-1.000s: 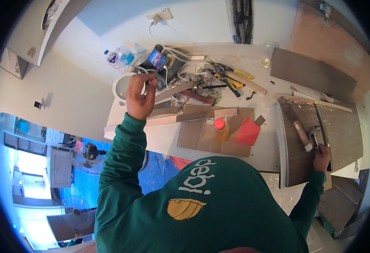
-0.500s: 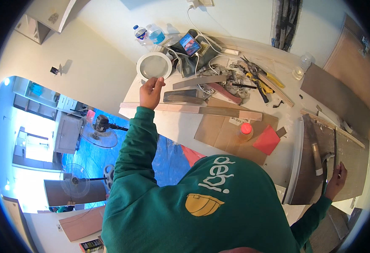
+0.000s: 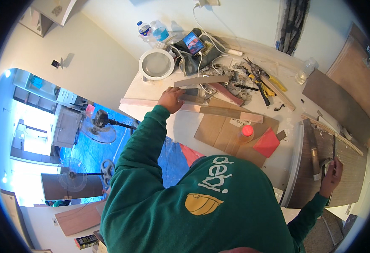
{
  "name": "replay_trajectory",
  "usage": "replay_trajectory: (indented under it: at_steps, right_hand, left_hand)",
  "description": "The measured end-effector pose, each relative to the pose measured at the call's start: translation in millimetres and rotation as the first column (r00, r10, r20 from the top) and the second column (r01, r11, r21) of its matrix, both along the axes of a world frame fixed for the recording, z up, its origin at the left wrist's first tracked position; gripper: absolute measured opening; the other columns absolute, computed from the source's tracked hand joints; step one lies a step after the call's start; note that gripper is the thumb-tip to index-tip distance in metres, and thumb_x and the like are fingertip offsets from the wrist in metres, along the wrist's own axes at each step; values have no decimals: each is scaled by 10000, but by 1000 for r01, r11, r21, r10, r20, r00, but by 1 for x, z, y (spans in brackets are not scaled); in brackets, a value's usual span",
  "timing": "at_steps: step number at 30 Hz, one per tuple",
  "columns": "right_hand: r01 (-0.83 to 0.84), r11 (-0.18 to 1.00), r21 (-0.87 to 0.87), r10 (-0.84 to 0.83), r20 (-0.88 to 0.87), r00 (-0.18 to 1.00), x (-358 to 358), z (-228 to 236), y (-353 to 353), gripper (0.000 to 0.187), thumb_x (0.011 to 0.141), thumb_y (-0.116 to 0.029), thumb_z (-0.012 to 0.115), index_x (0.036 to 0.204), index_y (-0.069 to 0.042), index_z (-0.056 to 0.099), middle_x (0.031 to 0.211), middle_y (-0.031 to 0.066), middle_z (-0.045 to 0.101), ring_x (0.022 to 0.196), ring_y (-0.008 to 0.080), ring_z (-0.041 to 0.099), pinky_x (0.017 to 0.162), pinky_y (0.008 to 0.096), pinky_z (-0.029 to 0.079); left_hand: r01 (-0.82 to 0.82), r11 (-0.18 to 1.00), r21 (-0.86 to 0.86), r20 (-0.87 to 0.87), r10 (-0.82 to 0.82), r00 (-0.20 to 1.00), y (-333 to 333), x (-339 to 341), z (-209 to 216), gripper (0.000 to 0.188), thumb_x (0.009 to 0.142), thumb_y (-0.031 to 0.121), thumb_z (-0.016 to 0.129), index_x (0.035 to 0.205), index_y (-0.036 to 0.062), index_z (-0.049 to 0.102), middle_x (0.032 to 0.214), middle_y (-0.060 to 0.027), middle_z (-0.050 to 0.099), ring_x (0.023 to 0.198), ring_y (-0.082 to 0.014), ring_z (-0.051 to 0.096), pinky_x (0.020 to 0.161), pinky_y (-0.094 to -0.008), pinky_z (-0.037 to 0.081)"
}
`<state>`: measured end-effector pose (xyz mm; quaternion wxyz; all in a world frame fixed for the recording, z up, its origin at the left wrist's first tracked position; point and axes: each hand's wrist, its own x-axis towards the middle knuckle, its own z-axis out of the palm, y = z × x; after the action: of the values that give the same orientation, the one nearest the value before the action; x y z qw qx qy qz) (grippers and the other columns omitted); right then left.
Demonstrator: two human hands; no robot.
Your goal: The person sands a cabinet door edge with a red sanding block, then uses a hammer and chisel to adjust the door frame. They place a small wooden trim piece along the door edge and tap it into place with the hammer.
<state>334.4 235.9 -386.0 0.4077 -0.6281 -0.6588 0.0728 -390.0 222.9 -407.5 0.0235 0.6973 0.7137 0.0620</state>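
My left hand [image 3: 171, 100] reaches over the table's left part, its fingers and thumb closing around the left end of a short dark flat strip [image 3: 192, 98]. Just beyond lies a curved grey-brown strip [image 3: 202, 80], and on the near side runs a long pale wooden strip [image 3: 218, 111]. Over at the right, my right hand [image 3: 332, 175] is closed above a brown wood-grain panel [image 3: 349, 168]. What its fingers hold is mostly hidden; a greyish edge shows beside them. A wooden-handled tool [image 3: 314, 156] lies on the panel to its left.
Cardboard [image 3: 212, 133] bears a red-capped bottle [image 3: 247, 131] and a red piece [image 3: 266, 142]. Snips and pliers [image 3: 263, 84] lie among small metal parts [image 3: 231, 76]. A round white light panel [image 3: 156, 64], a phone [image 3: 193, 43] and water bottles [image 3: 159, 31] stand at the back.
My left hand has come down and right from above the table to the dark strip. My right hand has shifted slightly left, over the greyish thing on the panel.
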Motion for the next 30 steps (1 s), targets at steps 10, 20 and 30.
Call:
replay_trajectory:
  at_steps: [10,20,30]
  right_hand:
    - [-9,1000,-26,7,-104,995,-11,-1,-8,266,1001,-175,587,1199,-16,668,1079,51,621,915,137,565,757,261,430]
    - [-16,998,62,29,-207,978,-18,10,-11,315,1023,-180,553,1249,23,635,1094,56,617,946,139,562,810,258,453]
    - [-448,884,-134,292,-591,752,-147,75,-9,317,1024,-248,556,1170,8,673,881,40,637,797,109,560,760,266,466]
  left_hand:
    - [6,991,-137,-97,-19,995,15,0,0,383,801,209,740,1161,121,643,1234,-75,598,1222,-313,508,996,-476,453]
    - [-360,871,335,729,2,684,-19,-16,49,364,971,163,635,1291,5,563,1053,-90,648,944,-187,662,794,-319,537]
    - [36,828,559,410,-315,856,-60,142,122,416,994,165,584,1347,-48,530,1078,-133,580,889,-237,577,819,-341,480]
